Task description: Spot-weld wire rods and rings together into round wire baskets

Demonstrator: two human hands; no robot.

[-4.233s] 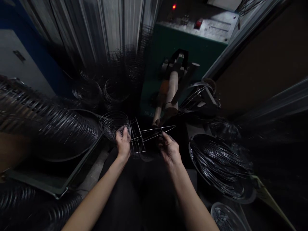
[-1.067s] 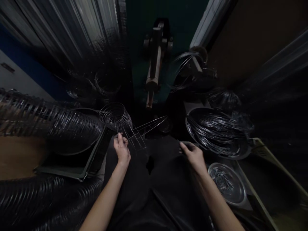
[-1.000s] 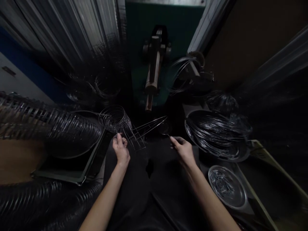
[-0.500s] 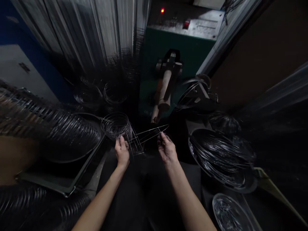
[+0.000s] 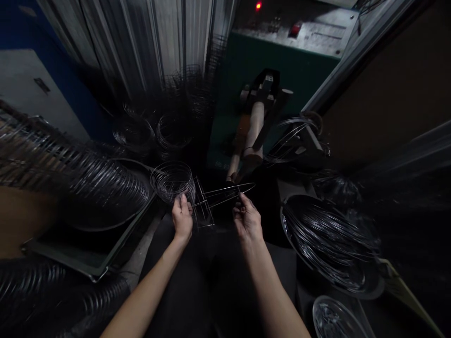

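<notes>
Between my hands is a thin metal wire frame (image 5: 219, 191), with long wires that meet in a rounded tip at the right and crossing wires at the left. My left hand (image 5: 182, 219) is closed on its left end, thumb on top. At the tip end, my right hand (image 5: 248, 219) pinches the wire, its fingers curled. Just beyond the tip are the lower ends of the pale cylindrical arms (image 5: 256, 126) of a green machine (image 5: 299, 68); whether wire and machine touch, I cannot tell. A stack of wire rings (image 5: 172, 180) stands behind my left hand.
To the right is a round basin (image 5: 287, 225) heaped with bent wires, with a smaller bowl (image 5: 319, 312) of metal pieces below it. At left, a long row of wire rings (image 5: 116, 188) lies above a green-edged tray (image 5: 70, 263). A red lamp (image 5: 259, 5) glows on the machine.
The view has turned slightly, so the machine sits further right in the picture. Both hands keep their hold on the wire frame, which stays close to the machine's arms.
</notes>
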